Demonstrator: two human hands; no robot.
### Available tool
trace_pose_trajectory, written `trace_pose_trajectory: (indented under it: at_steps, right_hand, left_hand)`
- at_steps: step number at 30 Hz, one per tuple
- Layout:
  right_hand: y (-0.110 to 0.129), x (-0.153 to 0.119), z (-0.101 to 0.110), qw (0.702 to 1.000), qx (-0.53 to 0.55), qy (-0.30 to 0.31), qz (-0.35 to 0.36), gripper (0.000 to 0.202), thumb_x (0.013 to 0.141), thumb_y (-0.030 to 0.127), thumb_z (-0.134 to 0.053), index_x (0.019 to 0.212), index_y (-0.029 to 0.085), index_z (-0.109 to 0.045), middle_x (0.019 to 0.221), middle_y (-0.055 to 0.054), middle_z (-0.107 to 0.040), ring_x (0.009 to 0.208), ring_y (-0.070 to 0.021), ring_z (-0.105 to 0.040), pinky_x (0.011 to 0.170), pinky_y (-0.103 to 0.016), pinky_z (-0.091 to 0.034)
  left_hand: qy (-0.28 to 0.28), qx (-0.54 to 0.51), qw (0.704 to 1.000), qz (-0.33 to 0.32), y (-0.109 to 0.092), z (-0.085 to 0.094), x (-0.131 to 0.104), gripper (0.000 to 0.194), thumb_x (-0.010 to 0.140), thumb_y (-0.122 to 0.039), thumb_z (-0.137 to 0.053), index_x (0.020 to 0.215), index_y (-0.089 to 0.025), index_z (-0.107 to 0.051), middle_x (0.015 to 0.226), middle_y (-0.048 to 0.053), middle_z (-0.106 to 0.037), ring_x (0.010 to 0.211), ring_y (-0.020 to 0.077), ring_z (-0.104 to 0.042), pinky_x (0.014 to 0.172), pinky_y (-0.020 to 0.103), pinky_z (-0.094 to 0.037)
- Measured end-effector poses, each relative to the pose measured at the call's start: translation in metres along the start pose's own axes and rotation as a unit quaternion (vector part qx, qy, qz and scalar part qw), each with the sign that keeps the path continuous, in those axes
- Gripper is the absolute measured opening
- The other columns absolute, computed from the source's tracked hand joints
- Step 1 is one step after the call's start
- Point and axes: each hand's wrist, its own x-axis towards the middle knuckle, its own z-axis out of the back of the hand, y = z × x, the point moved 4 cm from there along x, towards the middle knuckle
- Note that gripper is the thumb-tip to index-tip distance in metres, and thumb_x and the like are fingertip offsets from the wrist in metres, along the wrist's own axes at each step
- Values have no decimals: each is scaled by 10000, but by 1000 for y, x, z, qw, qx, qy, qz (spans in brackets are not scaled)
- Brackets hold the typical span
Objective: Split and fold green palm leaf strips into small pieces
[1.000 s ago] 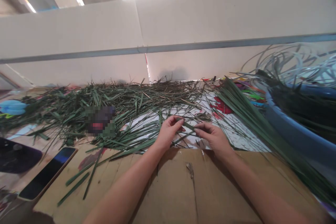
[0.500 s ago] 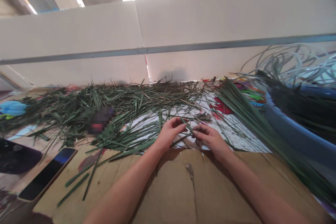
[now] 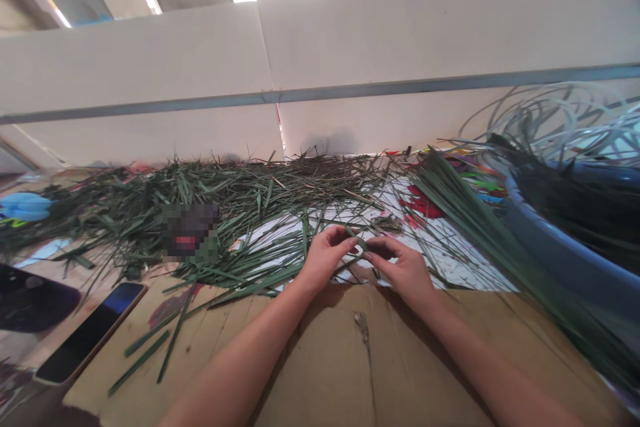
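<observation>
My left hand [image 3: 327, 253] and my right hand [image 3: 400, 265] are close together above the far edge of a cardboard sheet [image 3: 320, 360]. Between them is a narrow green leaf strip [image 3: 356, 237], pinched by the fingertips of both hands. The strip looks bent near the right fingers, though the fingers partly cover it. Just beyond lies a small clump of dry plant scraps [image 3: 387, 223]. Cut green leaf strips [image 3: 270, 270] spread to the left of my left hand. A dried stalk [image 3: 363, 330] rests on the cardboard between my forearms.
A heap of leaf cuttings [image 3: 165, 193] runs along the white wall [image 3: 400, 40]. At right, a long leaf bundle [image 3: 475, 240] lies beside a blue tub [image 3: 565, 260] of dark leaves, with pale coiled strips [image 3: 540, 113] behind. A phone [image 3: 90, 333] lies at left.
Both hands have shifted slightly, with the right hand a little closer to the left. The leaf strip between them now looks more bent. Everything around them stays where it was.
</observation>
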Motion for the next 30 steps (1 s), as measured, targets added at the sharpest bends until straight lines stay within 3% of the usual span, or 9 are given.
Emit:
trace_pose_trajectory:
  at_steps: [12, 18, 23, 27, 30]
  right_hand:
    - [8, -2, 1, 999, -34, -27, 24, 159, 815, 385, -701, 868, 236, -685, 843, -36, -724, 800, -233, -662, 791, -368, -505]
    - [14, 0, -5, 1000, -12, -5, 23, 324, 821, 368, -692, 1129, 268, -670, 865, -24, -683, 829, -223, -633, 808, -363, -488]
    - [14, 18, -17, 993, 98, 58, -20, 326, 770, 419, -717, 1037, 235, -691, 764, -10, -636, 720, -195, -583, 666, -315, -456]
    - [9, 31, -19, 991, 124, 45, -16, 346, 732, 374, -747, 1036, 219, -693, 837, -24, -664, 793, -200, -591, 710, -316, -448]
    - [-1, 35, -15, 993, 114, 21, -16, 352, 720, 367, -742, 1032, 213, -695, 849, -28, -678, 807, -210, -599, 733, -333, -454]
  left_hand:
    - [-11, 54, 998, -29, 4, 2, 0, 266, 694, -339, -793, 757, -158, -609, 707, -13, -607, 671, 112, -537, 698, 254, -435]
    - [-16, 41, 998, -49, 3, 2, 0, 224, 708, -301, -759, 764, -170, -587, 711, -24, -571, 676, 105, -518, 668, 235, -429]
    - [-19, 23, 998, -47, -4, 2, 2, 303, 675, -374, -781, 747, -177, -563, 688, -28, -559, 631, 103, -528, 619, 240, -465]
    - [-62, 86, 994, -37, -21, 28, 12, 295, 752, -430, -719, 825, -179, -583, 735, 15, -642, 699, 144, -614, 651, 263, -493]
    - [-196, 230, 952, -50, -41, 71, 19, 221, 836, -399, -626, 835, -182, -584, 770, 45, -671, 736, 170, -632, 676, 281, -477]
